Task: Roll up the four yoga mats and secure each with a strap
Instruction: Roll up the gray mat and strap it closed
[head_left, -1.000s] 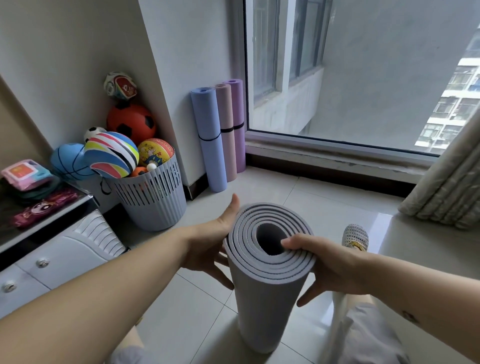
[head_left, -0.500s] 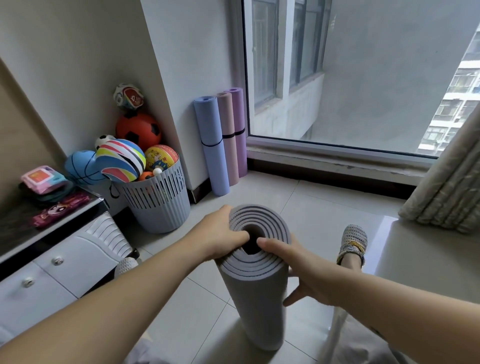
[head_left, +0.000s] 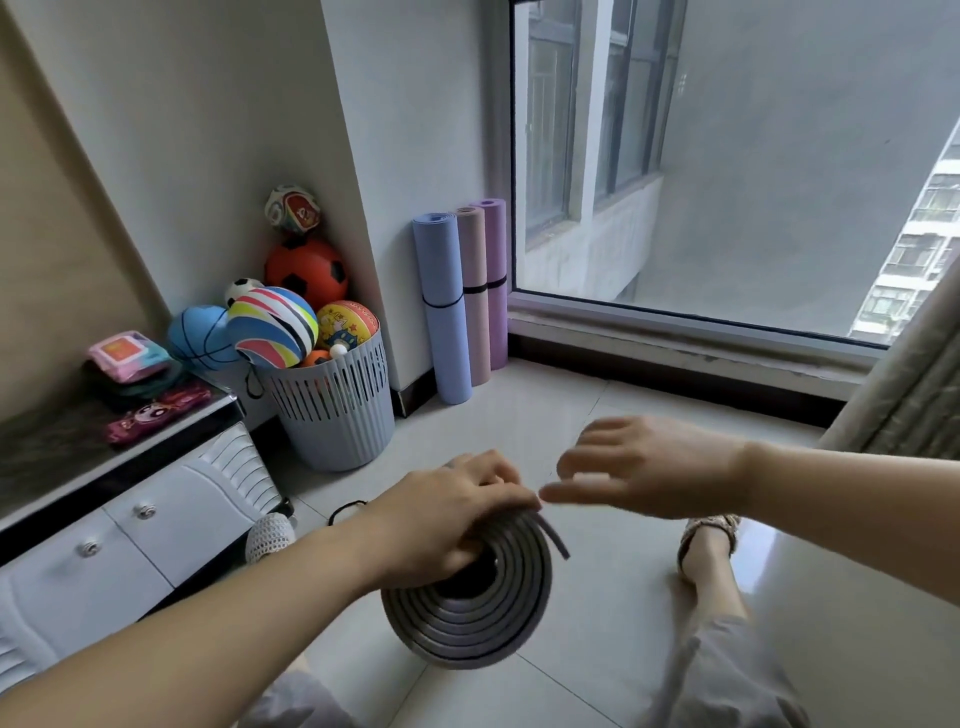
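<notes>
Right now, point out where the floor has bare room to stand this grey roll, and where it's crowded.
Left hand holds the grey roll. Bare tiles lie between the three strapped mats, the window ledge and the right hand; more lie between the right foot and the curtain. Crowded: between basket, cabinet and left slipper, where a black strap lies.

single view. the camera is mounted on the person's head, facing forward and steeply down toward the floor (head_left: 597, 415). it looks almost straight into the coiled end of the grey mat (head_left: 467, 623), with the left hand (head_left: 447, 519) and right hand (head_left: 660, 467) close under the lens and the forearms entering from the lower left and the right. the wide angle also takes in the far corner: window (head_left: 727, 182), three standing mats (head_left: 475, 312), ball basket (head_left: 337, 410). straight lines bow toward the edges of the view.
</notes>
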